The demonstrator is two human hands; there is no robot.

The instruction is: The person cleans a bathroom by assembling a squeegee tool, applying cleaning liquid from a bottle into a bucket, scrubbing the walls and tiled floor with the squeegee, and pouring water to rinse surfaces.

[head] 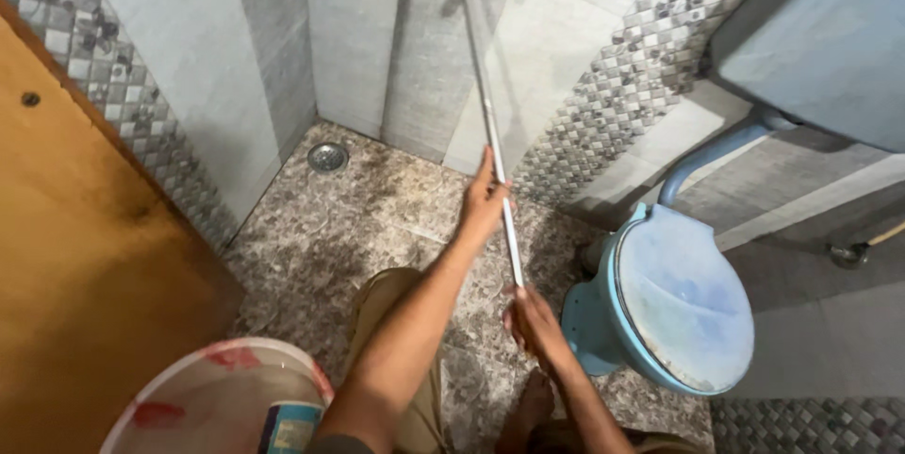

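A long thin metal pole [483,86] runs from the upper tiled wall down toward me. My left hand [485,201] grips it partway along, fingers wrapped around the shaft. My right hand [534,320] holds the pole's lower end, closer to my body. Both arms reach out over the mottled stone floor [330,237]. My bare foot shows below the right hand.
A pale blue toilet [679,298] with shut lid stands at the right, its cistern [820,39] above. A round floor drain [327,157] lies in the far corner. A wooden door [75,256] is at the left. A white bucket [222,402] sits at the bottom left.
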